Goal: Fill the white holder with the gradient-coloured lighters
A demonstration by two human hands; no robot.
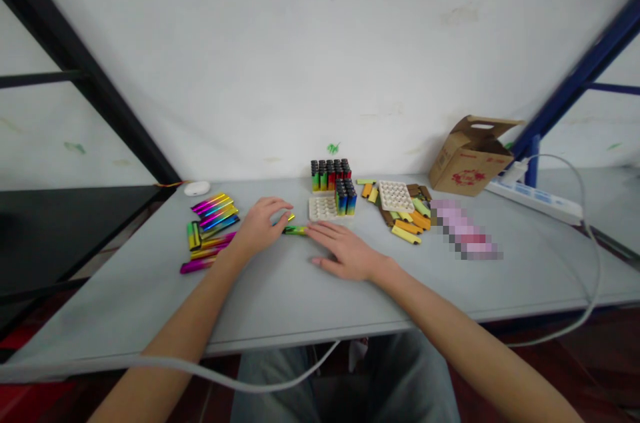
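My left hand [263, 224] hovers or rests over the table with its fingers curved and thumb apart. A shiny blue-and-yellow tube [291, 217] shows partly behind its thumb. My right hand [345, 250] lies nearly flat, fingers stretched out, its fingertips touching the end of a green-and-black tube [294, 230] on the table. Just beyond, a white holed tray [321, 208] carries several upright blue tubes [346, 198] with black tops. Behind it stand several green and red tubes [330, 174]. Left of my left hand lie several metallic rainbow tubes [215, 210], partly hidden by my forearm.
A second holed tray [396, 196] lies on a pile of yellow, orange and brown pieces [407, 226]. Farther right are a pixelated pink item [465, 230], an open cardboard box [467, 160] and a power strip [537, 200]. A white case [197, 188] sits back left; a cable [595, 263] hangs over the right edge.
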